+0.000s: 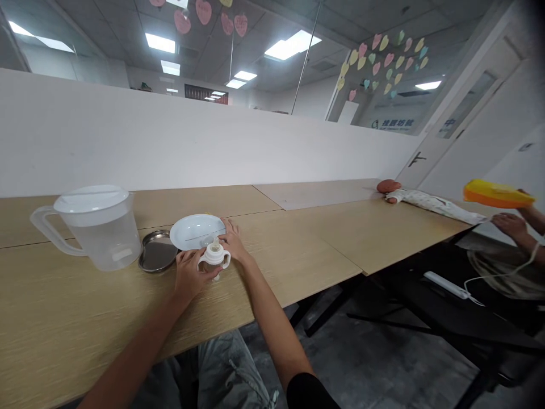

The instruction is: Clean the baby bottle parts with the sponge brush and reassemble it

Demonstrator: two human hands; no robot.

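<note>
A small baby bottle with a white collar, two white side handles and a pale teat stands upright before me, just above or on the table. My left hand is closed around its left side, fingers at the handle and lower body. My right hand is beyond the bottle's right handle, by the bowl's right rim. Its fingers are bent around a clear, cap-like piece, partly hidden behind the teat. The white oval bowl sits directly behind the bottle. A metal kidney-shaped tray lies left of the bowl.
A lidded translucent pitcher stands at the left. A doll in pale clothing lies at the table's far right. Another person's hand is beside it, near a yellow-orange object. A white power strip rests on a dark seat.
</note>
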